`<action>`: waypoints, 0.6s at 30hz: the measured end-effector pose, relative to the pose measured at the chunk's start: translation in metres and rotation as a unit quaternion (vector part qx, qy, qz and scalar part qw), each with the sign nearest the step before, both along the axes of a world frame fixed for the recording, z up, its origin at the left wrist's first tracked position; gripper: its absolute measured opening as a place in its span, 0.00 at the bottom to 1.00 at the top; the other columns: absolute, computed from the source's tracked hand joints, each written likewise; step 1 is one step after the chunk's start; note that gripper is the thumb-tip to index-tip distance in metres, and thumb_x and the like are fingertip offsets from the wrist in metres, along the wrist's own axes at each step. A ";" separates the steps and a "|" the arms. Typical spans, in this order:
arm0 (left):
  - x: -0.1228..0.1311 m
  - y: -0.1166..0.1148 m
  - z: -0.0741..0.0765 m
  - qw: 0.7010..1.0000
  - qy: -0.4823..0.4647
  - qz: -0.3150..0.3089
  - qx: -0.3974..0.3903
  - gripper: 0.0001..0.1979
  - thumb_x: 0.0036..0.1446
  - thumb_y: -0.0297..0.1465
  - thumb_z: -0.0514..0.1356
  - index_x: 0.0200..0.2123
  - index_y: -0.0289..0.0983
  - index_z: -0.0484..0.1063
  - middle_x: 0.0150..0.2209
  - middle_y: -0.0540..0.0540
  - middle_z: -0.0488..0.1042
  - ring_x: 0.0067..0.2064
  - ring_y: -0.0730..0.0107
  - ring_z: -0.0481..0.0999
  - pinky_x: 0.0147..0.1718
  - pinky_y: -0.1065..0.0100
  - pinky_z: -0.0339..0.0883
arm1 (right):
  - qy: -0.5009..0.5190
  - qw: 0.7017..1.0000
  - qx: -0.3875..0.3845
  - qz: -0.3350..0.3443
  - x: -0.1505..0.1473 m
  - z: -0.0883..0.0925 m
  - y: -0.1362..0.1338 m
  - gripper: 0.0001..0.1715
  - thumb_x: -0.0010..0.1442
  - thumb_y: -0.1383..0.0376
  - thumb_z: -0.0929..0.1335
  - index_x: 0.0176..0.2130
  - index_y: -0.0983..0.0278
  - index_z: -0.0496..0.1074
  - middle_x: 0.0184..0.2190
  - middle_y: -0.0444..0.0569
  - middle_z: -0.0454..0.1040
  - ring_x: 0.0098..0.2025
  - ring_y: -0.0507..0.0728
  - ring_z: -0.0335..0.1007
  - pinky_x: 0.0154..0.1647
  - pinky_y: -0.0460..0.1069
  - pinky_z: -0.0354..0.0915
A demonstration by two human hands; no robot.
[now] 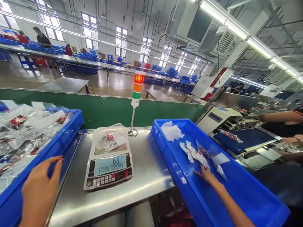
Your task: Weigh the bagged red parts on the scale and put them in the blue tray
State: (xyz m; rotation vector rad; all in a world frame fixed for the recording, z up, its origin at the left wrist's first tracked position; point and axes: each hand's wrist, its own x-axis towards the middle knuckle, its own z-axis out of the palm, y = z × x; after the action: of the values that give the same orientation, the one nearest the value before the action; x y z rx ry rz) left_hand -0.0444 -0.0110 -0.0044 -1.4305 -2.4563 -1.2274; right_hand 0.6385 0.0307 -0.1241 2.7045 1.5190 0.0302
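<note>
My left hand (41, 189) hovers at the edge of a blue bin (78, 118) heaped with clear bags (28, 126) of red parts. Its thumb and forefinger curve toward each other, and I see nothing between them. On a digital scale (109, 167) lies one clear bag with a red item (110, 140); the display reads 69. Inside a second blue bin (174, 164), my right hand (209, 176) reaches in with fingers spread, the tips at the near end of a bagged packet with a printed white paper (197, 154). Whether they touch it is hard to tell.
A signal tower (137, 88) with its red lamp lit stands behind the scale. A green partition (111, 110) runs along the back. At right, a machine with a dark blue belt (248, 140) carries a bag; a co-worker's arm (281, 116) reaches beside it.
</note>
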 end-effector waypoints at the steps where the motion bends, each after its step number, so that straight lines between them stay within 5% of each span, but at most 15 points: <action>1: 0.013 -0.001 0.008 1.000 -0.018 -0.006 0.003 0.18 0.56 0.48 0.49 0.35 0.45 0.72 0.42 0.44 0.81 0.42 0.50 0.78 0.47 0.49 0.72 | -0.003 1.000 -0.015 -0.003 -0.001 -0.005 -0.004 0.31 0.60 0.52 0.67 0.54 0.70 0.77 0.51 0.73 0.78 0.45 0.74 0.81 0.40 0.64 0.74; 5: 0.036 -0.001 0.024 0.998 -0.054 -0.036 0.011 0.20 0.52 0.47 0.50 0.37 0.42 0.74 0.46 0.38 0.81 0.51 0.44 0.78 0.55 0.46 0.69 | -0.024 0.999 -0.028 0.026 -0.003 -0.003 -0.005 0.25 0.66 0.61 0.62 0.55 0.71 0.75 0.50 0.71 0.77 0.51 0.73 0.78 0.47 0.63 0.72; 12: 0.039 -0.004 0.013 0.998 -0.032 -0.040 0.047 0.19 0.55 0.47 0.51 0.36 0.42 0.75 0.43 0.40 0.82 0.49 0.46 0.80 0.53 0.49 0.71 | -0.093 0.991 0.018 0.091 -0.004 0.000 0.008 0.17 0.63 0.64 0.65 0.47 0.63 0.80 0.68 0.63 0.64 0.68 0.77 0.59 0.57 0.67 0.67; 18: 0.054 -0.001 0.002 0.988 -0.031 -0.131 0.077 0.18 0.58 0.47 0.53 0.38 0.43 0.76 0.43 0.44 0.82 0.48 0.50 0.80 0.52 0.53 0.72 | 0.009 0.987 0.117 0.112 -0.027 0.020 0.010 0.21 0.58 0.71 0.61 0.45 0.66 0.78 0.60 0.65 0.74 0.64 0.69 0.67 0.61 0.63 0.65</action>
State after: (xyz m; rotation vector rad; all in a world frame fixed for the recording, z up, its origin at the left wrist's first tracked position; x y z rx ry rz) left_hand 0.0094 -0.0115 -0.0020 -1.7361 -2.2042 -1.4931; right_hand 0.6113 0.0411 -0.1045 2.6902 1.9293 0.2047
